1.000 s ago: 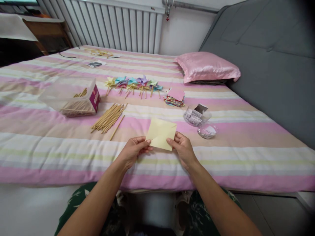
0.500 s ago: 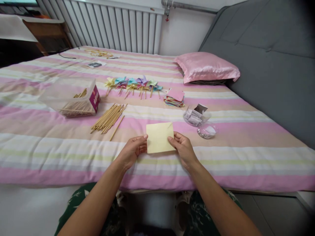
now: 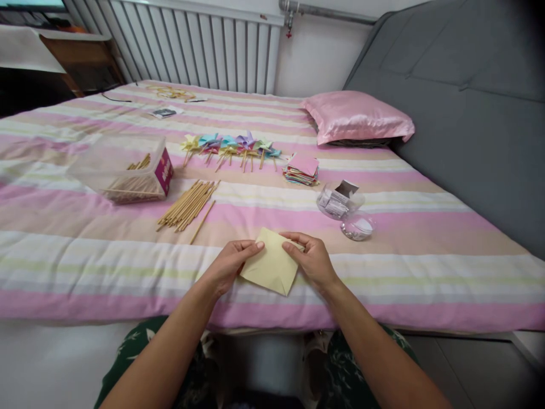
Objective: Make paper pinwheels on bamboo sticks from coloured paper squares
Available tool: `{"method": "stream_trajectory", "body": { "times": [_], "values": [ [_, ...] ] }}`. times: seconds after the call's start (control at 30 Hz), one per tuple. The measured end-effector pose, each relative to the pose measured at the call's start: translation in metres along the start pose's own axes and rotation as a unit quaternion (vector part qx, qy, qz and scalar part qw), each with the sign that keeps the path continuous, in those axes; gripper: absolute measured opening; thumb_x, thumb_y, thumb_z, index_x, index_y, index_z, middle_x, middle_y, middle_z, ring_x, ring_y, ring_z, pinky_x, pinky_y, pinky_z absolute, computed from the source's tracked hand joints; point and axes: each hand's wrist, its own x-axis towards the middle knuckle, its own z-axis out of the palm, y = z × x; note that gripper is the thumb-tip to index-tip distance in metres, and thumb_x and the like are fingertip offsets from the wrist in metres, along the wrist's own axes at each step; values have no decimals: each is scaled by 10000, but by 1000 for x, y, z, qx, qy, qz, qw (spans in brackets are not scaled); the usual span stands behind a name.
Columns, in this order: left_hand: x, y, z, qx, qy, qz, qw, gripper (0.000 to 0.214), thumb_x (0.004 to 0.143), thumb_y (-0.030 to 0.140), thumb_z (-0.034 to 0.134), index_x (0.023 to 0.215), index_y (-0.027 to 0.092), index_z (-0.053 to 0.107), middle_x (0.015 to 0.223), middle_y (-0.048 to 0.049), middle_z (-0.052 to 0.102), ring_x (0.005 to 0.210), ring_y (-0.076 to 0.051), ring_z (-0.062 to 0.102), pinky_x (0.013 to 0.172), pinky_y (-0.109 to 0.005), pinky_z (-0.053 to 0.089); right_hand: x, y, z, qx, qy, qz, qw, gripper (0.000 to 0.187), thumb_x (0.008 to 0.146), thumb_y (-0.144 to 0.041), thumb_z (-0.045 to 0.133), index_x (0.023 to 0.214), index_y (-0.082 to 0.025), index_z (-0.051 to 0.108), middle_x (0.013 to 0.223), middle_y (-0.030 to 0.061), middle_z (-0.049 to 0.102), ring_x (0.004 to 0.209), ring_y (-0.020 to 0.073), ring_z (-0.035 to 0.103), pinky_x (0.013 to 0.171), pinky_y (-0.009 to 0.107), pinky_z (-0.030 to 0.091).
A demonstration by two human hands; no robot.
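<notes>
A square sheet of pale yellow paper [image 3: 269,266] is held tilted over the near part of the bed, with a slit or crease line visible near its lower corner. My left hand [image 3: 234,262] pinches its left edge, thumb on top. On the opposite edge my right hand [image 3: 313,258] grips it between thumb and fingers. Beyond the hands, to the left, lies a pile of wooden sticks [image 3: 187,205] with one stick [image 3: 202,222] apart from it. Farther back rests a row of paper pinwheels [image 3: 230,145] on sticks. A stack of coloured paper squares [image 3: 301,169] sits right of them.
A clear plastic box [image 3: 128,170] with sticks inside stands at left. On the right are a clear tub [image 3: 338,200] of small packets and a small round container [image 3: 357,227]. A pink pillow [image 3: 360,118] lies near the grey headboard [image 3: 460,113]; a radiator [image 3: 204,48] is behind the bed.
The yellow paper has been turned so that a corner points toward me, and it has come slightly nearer. Both hands have shifted their grip along its edges.
</notes>
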Motion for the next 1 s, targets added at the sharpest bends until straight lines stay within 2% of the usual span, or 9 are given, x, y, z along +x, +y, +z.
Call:
{"method": "stream_trajectory", "body": {
  "times": [0.27, 0.37, 0.5, 0.63, 0.77, 0.9, 1.0],
  "values": [
    [-3, -2, 2, 69, -14, -29, 997, 317, 673, 346, 739, 880, 107, 721, 819, -112, 722, 683, -188, 638, 623, -253, 469, -3, -1, 5, -74, 21, -32, 997, 294, 714, -390, 688, 941, -203, 697, 933, 51, 702, 669, 157, 612, 540, 240, 460],
    [-3, -5, 1, 72, -14, -30, 997, 311, 681, 352, 731, 878, 112, 725, 827, -116, 727, 690, -191, 646, 639, -257, 477, -4, -3, 6, -71, 26, -34, 997, 309, 719, -400, 681, 969, -218, 683, 931, 38, 690, 603, 133, 581, 516, 236, 446],
    [0, -4, 0, 40, 51, -19, 998, 330, 655, 354, 752, 854, 92, 723, 820, -131, 730, 678, -192, 650, 607, -246, 473, -2, -6, 5, -22, 22, -40, 999, 411, 815, -436, 558, 1180, -245, 561, 834, 15, 664, 608, 117, 576, 526, 217, 448],
    [2, 2, -3, -5, 108, 19, 994, 342, 648, 341, 759, 859, 76, 714, 808, -136, 730, 674, -198, 653, 593, -247, 480, 0, -9, 2, -18, 36, -62, 997, 451, 862, -434, 477, 1282, -273, 441, 994, 46, 648, 708, 125, 603, 510, 202, 438],
    [0, 7, -5, -32, 128, 32, 991, 355, 650, 300, 760, 905, 61, 700, 802, -134, 731, 665, -194, 653, 594, -248, 491, -1, -9, 1, -37, 37, -77, 996, 364, 850, -366, 512, 1199, -261, 496, 933, 40, 661, 733, 129, 591, 535, 206, 438],
    [-1, 8, -4, -36, 129, 22, 991, 355, 656, 289, 757, 911, 51, 694, 795, -137, 730, 662, -193, 655, 591, -244, 499, -3, -8, 3, -44, 46, -79, 995, 198, 794, -305, 587, 974, -228, 560, 902, 31, 665, 735, 131, 591, 546, 211, 444],
    [-2, 8, -3, -35, 124, 21, 991, 360, 653, 294, 759, 909, 49, 694, 798, -141, 730, 660, -193, 657, 591, -242, 500, -3, -8, 4, -38, 61, -76, 994, 129, 763, -287, 617, 827, -210, 536, 910, 34, 665, 706, 125, 590, 527, 208, 439]
  ]
}}
